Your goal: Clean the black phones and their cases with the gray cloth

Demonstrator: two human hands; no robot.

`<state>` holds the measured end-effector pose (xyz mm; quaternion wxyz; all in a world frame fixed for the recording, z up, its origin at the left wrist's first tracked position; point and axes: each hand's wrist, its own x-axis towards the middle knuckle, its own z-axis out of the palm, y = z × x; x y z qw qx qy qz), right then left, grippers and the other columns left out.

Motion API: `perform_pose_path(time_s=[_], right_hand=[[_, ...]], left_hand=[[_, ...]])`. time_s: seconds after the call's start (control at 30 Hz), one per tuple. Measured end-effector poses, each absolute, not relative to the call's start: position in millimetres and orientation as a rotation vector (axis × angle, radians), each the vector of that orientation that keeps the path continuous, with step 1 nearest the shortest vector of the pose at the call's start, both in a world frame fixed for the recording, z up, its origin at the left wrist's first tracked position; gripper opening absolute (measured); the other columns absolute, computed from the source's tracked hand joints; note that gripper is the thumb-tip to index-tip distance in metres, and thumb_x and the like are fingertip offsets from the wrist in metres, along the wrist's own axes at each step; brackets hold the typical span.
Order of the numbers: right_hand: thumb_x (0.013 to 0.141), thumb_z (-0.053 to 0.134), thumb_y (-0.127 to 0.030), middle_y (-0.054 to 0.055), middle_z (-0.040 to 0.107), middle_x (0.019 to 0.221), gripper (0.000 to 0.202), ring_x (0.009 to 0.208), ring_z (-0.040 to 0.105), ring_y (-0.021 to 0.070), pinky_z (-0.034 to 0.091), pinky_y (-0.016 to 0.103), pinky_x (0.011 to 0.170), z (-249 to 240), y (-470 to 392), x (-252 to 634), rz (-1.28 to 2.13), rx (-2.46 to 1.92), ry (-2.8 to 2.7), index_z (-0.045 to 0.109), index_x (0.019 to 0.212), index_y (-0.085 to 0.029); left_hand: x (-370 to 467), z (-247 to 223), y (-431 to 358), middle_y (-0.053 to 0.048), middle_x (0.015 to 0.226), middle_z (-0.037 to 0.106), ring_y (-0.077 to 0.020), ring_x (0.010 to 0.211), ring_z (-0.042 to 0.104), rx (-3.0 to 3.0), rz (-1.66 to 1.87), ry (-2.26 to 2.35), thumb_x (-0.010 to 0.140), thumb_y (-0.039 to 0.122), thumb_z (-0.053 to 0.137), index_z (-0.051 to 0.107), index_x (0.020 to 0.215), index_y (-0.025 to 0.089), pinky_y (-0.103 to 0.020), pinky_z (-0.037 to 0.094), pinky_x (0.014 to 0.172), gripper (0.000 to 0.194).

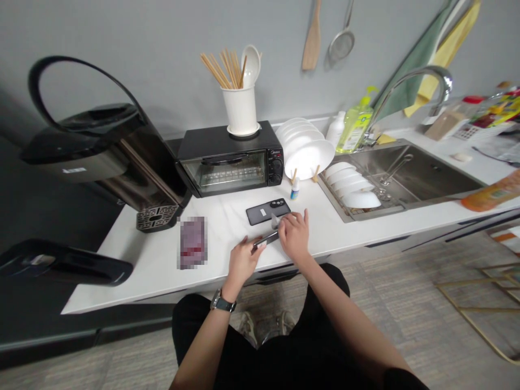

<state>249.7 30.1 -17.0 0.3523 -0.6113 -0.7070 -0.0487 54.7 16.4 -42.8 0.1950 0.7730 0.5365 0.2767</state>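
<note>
My left hand (242, 261) grips a dark, thin phone (266, 240) by one end, tilted so that mostly its edge shows. At the phone's other end is my right hand (294, 234), fingers bent around a small greyish cloth (275, 220), part of which sticks out past the fingertips. Whether the cloth touches the phone is hidden by the hand. Just beyond my hands a second phone (262, 213) lies on the white counter, camera side up, with a small white label on its back. Behind it stands a small white bottle (294, 189) with a blue label.
A toaster oven (231, 157) carries a white holder (239, 108) of chopsticks. Left are a black drink machine (142, 157), a black handheld device (69, 265) and a blurred-out purple item (194, 242). Right are plates (309, 157), bowls (357, 197) and the sink (430, 173).
</note>
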Motion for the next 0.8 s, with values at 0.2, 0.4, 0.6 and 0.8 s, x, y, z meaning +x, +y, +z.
perform_pose_path(time_s=[0.2,0.4,0.6,0.8], right_hand=[[0.105,0.051,-0.029,0.005,0.073,0.097,0.019,0.098,0.060,0.0229,0.034,0.045,0.121,-16.6,7.9,179.5,-0.094,-1.132,-2.267,0.069,0.101,-0.023],[0.106,0.041,-0.032,0.006,0.068,0.083,0.035,0.090,0.059,0.0239,0.038,0.047,0.111,-23.9,31.9,252.1,0.051,-1.344,-1.808,0.062,0.080,-0.023],[0.112,0.020,-0.046,0.001,0.054,0.059,0.054,0.059,0.051,0.0193,0.043,0.032,0.061,-37.4,40.8,263.5,0.212,-1.429,-1.423,0.042,0.066,-0.027],[0.113,0.008,-0.044,0.001,0.058,0.065,0.056,0.061,0.054,0.0186,0.043,0.030,0.057,-21.9,28.1,228.7,0.209,-1.374,-1.158,0.047,0.077,-0.026]], left_hand=[[48.5,-47.3,14.7,-0.009,0.068,0.072,-0.0219,0.065,0.069,2.158,0.713,1.585,0.082,0.008,0.060,0.070,0.069,0.016,-0.030,0.052,0.065,0.019],[48.5,-31.9,8.2,-0.001,0.068,0.071,-0.0143,0.062,0.063,2.062,0.915,1.476,0.097,0.033,0.061,0.071,0.076,0.016,-0.023,0.048,0.061,0.029],[87.3,-4.2,10.6,-0.007,0.098,0.081,-0.0201,0.089,0.074,1.696,1.300,1.251,0.093,0.043,0.070,0.077,0.098,0.016,-0.027,0.057,0.083,0.028],[120.3,5.5,19.6,-0.004,0.091,0.079,-0.0163,0.080,0.072,1.784,1.292,1.247,0.098,0.042,0.066,0.074,0.102,0.020,-0.024,0.055,0.077,0.024]])
